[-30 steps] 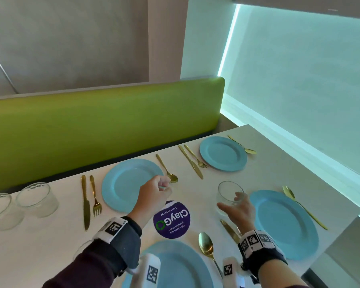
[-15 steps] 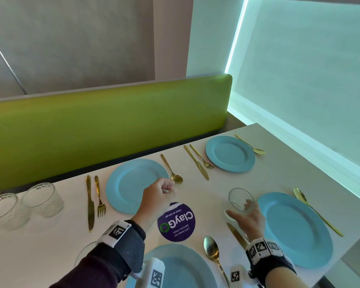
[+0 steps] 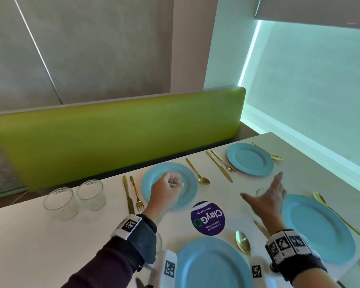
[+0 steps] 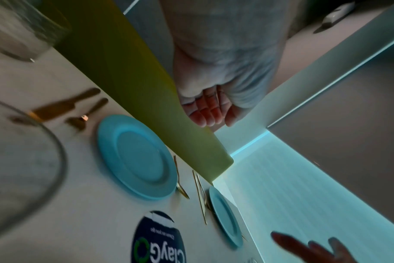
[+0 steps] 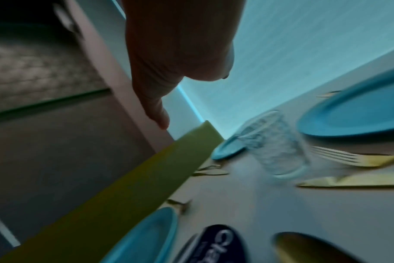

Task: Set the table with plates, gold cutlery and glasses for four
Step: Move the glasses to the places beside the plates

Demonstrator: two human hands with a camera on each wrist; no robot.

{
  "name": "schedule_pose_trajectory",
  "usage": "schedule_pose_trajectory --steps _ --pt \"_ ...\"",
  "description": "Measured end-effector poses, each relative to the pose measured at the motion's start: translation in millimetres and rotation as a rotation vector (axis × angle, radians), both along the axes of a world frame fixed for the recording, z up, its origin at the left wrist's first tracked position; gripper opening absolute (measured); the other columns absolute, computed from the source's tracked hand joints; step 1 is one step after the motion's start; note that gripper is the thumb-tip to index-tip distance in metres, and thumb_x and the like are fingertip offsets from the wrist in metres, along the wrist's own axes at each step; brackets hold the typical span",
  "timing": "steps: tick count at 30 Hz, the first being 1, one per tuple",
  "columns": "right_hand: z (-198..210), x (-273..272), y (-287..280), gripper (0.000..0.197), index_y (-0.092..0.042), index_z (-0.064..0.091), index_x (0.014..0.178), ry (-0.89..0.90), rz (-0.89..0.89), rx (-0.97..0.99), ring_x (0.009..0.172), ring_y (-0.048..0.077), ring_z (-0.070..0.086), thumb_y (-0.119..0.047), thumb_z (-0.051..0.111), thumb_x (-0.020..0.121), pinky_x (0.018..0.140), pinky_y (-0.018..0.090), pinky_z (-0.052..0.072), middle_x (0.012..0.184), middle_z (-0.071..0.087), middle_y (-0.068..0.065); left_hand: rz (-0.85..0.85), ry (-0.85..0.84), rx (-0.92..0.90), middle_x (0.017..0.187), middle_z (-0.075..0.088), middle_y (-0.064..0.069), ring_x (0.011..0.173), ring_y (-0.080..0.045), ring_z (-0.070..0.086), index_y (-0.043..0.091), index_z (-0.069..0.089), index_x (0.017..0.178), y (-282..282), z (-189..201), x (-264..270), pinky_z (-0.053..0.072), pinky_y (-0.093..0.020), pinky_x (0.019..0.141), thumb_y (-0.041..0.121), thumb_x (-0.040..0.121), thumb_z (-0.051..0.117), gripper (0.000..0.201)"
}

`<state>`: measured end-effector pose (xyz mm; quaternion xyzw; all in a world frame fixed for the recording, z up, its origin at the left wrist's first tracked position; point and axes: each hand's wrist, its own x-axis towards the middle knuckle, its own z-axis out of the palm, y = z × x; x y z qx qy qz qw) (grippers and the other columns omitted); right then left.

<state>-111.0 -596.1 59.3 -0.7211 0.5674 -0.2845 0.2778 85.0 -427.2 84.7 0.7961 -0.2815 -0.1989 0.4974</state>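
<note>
A: Risks, left to right? Two spare glasses (image 3: pixel 74 199) stand at the far left of the desk (image 3: pixel 40 235), touching or nearly so. A careless reach could knock one into the other or over.

B: Left hand (image 3: pixel 166 191) hangs over the far-left plate (image 3: pixel 154 179), fingers curled, nothing visibly in its grip. A fifth glass sits under that wrist, mostly hidden; the sleeve could clip it.

A: Cutlery looks laid beside every plate I can see. Purple sticker (image 3: pixel 207 218) mid-desk, harmless.

B: Right hand (image 3: pixel 268 197) is spread flat, holding nothing, just above the placed glass (image 5: pixel 272 144), which stands upright left of the right plate (image 3: pixel 318 227), by its fork and knife. A fingertip catching the rim could tip it.

A: Change from earlier?

B: A second ago the right hand's fingers were at that glass; now they've let go and lifted. The left hand has drifted left from the sticker to over the plate. Two settings still lack glasses, I judge.
</note>
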Motion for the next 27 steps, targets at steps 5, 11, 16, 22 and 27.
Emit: schedule_pose_trajectory --steps 5,11,16,22,27 --pt "44 94 80 0.099 -0.009 0.016 0.149 -0.133 0.095 -0.082 0.135 0.03 0.033 -0.019 0.078 0.072 0.115 0.04 0.023 0.146 0.038 0.013 0.17 0.02 -0.03 0.095 0.058 0.003 0.088 -0.015 0.054 0.01 0.061 0.107 79 -3 57 0.034 -0.015 0.074 0.01 0.086 0.058 0.021" --pt "46 218 193 0.079 -0.012 0.024 0.146 -0.173 0.336 0.109 0.122 0.022 0.047 -0.014 0.069 0.081 0.102 0.032 0.04 0.135 0.047 0.008 0.39 0.125 0.109 0.087 0.058 -0.012 0.092 -0.031 0.056 0.003 0.058 0.099 175 -36 137 0.037 -0.028 0.074 0.009 0.085 0.055 0.016" --pt "-10 288 252 0.085 -0.013 0.022 0.147 -0.015 0.472 0.367 0.134 0.02 0.039 -0.013 0.071 0.077 0.106 0.028 0.034 0.148 0.037 0.005 0.396 0.244 0.245 0.098 0.062 -0.019 0.102 -0.039 0.058 -0.001 0.06 0.097 227 -75 182 0.04 -0.033 0.078 0.022 0.082 0.068 0.029" --pt "-63 315 260 0.096 -0.014 0.018 0.149 0.075 0.438 0.535 0.134 0.021 0.039 -0.014 0.078 0.074 0.085 0.02 0.047 0.149 0.035 0.007 0.397 0.308 0.277 0.142 0.042 -0.018 0.13 -0.034 0.042 0.001 0.033 0.139 245 -114 216 0.037 -0.039 0.106 0.024 0.067 0.084 0.091" --pt "-90 334 262 0.096 -0.015 0.024 0.147 0.061 0.446 0.506 0.133 0.021 0.039 -0.015 0.081 0.07 0.107 0.032 0.038 0.145 0.04 0.006 0.338 0.192 0.25 0.137 0.05 -0.014 0.125 -0.032 0.047 0.007 0.041 0.135 234 -130 233 0.04 -0.042 0.105 0.024 0.055 0.09 0.095"
